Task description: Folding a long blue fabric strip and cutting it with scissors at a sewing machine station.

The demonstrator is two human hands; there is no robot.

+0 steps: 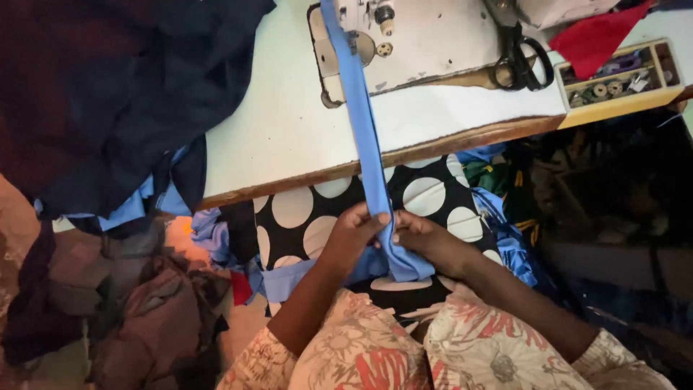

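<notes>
My left hand (355,232) and right hand (417,235) both pinch the blue fabric strip (367,148) in my lap, just below the table edge (303,177). The strip runs up over the white sewing table to the sewing machine (426,40), with black scissors (521,58) lying to its right.

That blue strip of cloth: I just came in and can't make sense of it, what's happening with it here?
A person seated at a sewing table holds a long blue fabric strip with both hands. The left hand and right hand pinch it close together over the lap, which is covered in black cloth with white dots. The strip runs up over the table edge to the sewing machine. Scissors lie beside the machine, and dark fabric is heaped on the table's left.
</notes>
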